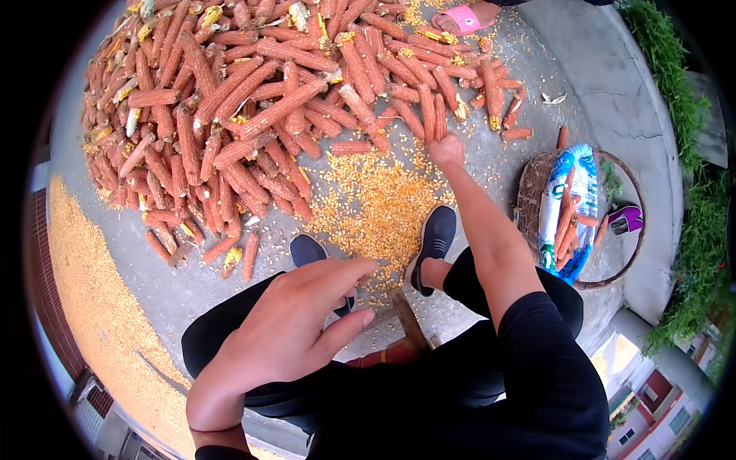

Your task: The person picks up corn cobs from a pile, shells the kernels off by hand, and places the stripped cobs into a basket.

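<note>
My right hand (447, 150) is stretched forward to the near right edge of a large pile of reddish corn cobs (253, 100). Its fingers are closed at the lower ends of cobs there; which cob it grips, if any, is hard to make out. Close to the camera, my left hand (307, 314) hovers over my left knee, with thumb and fingers apart and nothing in it. Loose yellow kernels (376, 203) lie on the ground between the pile and my shoes (437, 234). A wooden piece (410, 320) stands between my legs.
At the right stands a wicker basket (533, 192) with a hoop handle, a blue and white bag and several cobs. A purple shoe (627, 219) is beside it. Another person's foot in a pink slipper (466, 19) is at the top. Spread grain (100, 299) covers the left.
</note>
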Tool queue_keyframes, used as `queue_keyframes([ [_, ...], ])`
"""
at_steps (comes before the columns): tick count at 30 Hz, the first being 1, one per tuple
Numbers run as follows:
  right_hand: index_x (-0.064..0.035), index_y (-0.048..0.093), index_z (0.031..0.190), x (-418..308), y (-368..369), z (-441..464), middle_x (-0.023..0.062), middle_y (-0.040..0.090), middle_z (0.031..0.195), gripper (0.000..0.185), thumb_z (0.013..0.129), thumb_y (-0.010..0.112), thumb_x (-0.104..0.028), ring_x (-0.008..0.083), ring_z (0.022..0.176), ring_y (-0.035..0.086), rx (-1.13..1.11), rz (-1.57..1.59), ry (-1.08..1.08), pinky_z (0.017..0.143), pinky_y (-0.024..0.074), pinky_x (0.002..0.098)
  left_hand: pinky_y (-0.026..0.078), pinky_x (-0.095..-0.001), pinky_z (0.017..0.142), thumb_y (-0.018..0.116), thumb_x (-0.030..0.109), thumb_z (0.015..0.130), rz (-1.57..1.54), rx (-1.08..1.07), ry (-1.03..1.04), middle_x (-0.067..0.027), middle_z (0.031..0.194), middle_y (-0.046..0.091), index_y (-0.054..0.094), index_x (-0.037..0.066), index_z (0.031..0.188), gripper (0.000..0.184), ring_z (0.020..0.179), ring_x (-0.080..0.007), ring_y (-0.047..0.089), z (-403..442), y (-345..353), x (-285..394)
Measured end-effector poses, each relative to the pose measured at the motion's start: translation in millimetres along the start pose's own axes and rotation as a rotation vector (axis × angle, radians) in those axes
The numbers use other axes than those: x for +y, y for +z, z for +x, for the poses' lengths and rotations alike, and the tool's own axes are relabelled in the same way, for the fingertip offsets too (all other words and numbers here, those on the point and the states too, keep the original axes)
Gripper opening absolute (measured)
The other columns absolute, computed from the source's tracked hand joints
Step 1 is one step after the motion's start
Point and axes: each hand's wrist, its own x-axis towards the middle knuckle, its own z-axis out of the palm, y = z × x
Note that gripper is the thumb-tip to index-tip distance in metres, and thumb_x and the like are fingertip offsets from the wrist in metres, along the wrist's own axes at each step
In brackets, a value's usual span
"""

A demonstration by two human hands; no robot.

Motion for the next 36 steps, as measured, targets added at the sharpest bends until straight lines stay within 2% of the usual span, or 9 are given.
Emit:
queue_keyframes([
  [8,-0.0027,0.068,0.102,49,-13,-38,0.0255,0.07,0.101,0.034,0.078,0.07,-0.027,0.0432,0.098,0.067,-0.016,-0.084,-0.363,0.088,0.0536,0.0491,0.048,-0.0292,0.07,0.067,0.009,0.092,-0.103,-0.05,0.038,-0.0045,0.088,0.069,0.058,0.002,0.131,0.041,0.077,-0.0157,0.063,-30,23,9],
  [13,-0.0032,0.068,0.099,38,-20,-53,0.0234,0.071,0.097,0.036,0.075,0.078,-0.028,0.0392,0.095,0.069,0.021,0.129,-0.323,0.086,0.0537,0.0457,0.047,-0.0287,0.07,0.069,0.009,0.092,-0.123,-0.065,0.017,-0.0038,0.088,0.068,0.059,0.003,0.132,0.042,0.077,-0.0148,0.062,-35,20,10],
  [16,-0.0027,0.069,0.099,18,-1,-48,0.0208,0.072,0.098,0.041,0.072,0.083,-0.029,0.0362,0.094,0.07,0.0,0.228,-0.192,0.085,0.0541,0.0445,0.047,-0.0284,0.07,0.07,0.008,0.09,-0.144,-0.049,0.016,-0.0037,0.088,0.068,0.059,0.002,0.132,0.044,0.077,-0.0145,0.062,-35,16,8],
  [22,0.0035,0.067,0.112,-3,43,-30,0.0192,0.073,0.101,0.051,0.073,0.084,-0.025,0.0325,0.092,0.071,-0.089,0.043,0.037,0.08,0.0555,0.0424,0.05,-0.0295,0.07,0.073,0.006,0.087,-0.176,0.016,-0.033,-0.007,0.093,0.068,0.06,0.001,0.13,0.045,0.081,-0.0169,0.064,-30,6,-1],
  [25,0.0091,0.064,0.114,5,53,-25,0.0196,0.072,0.099,0.057,0.073,0.084,-0.024,0.0289,0.09,0.071,-0.161,0.625,0.22,0.076,0.0557,0.0405,0.051,-0.0316,0.073,0.074,0.007,0.085,-0.106,0.048,0.043,-0.0089,0.096,0.068,0.06,0.002,0.129,0.047,0.081,-0.0207,0.064,-27,0,2],
  [28,0.0133,0.063,0.111,-5,42,-22,0.0198,0.071,0.098,0.058,0.073,0.086,-0.024,0.0265,0.089,0.07,-0.006,1.043,0.273,0.073,0.0552,0.0394,0.052,-0.0333,0.075,0.075,0.007,0.083,-0.11,0.008,0.079,-0.0101,0.099,0.067,0.06,0.002,0.13,0.049,0.082,-0.0239,0.064,-27,-5,7],
  [31,0.0096,0.064,0.113,-50,3,-14,0.0194,0.072,0.102,0.057,0.075,0.086,-0.026,0.0277,0.092,0.07,-0.015,1.003,0.184,0.078,0.0553,0.0403,0.052,-0.034,0.076,0.076,0.006,0.082,-0.124,0.005,0.07,-0.0097,0.1,0.066,0.06,0.002,0.13,0.051,0.082,-0.0242,0.063,-30,-4,7],
  [34,0.0041,0.064,0.117,-81,-3,-20,0.0175,0.073,0.105,0.057,0.074,0.088,-0.025,0.0283,0.096,0.071,0.087,0.245,0.046,0.085,0.0549,0.04,0.052,-0.0338,0.076,0.074,0.007,0.084,-0.133,0.025,0.08,-0.0092,0.097,0.066,0.059,0.002,0.131,0.049,0.082,-0.0238,0.063,-33,0,4],
  [36,0.0014,0.065,0.117,-71,27,-21,0.0169,0.073,0.106,0.057,0.071,0.089,-0.022,0.0286,0.098,0.071,0.137,0.369,0.114,0.088,0.0543,0.0393,0.052,-0.0333,0.076,0.073,0.008,0.085,-0.119,0.035,0.067,-0.009,0.095,0.065,0.059,0.002,0.131,0.048,0.081,-0.0238,0.063,-35,-1,4],
])
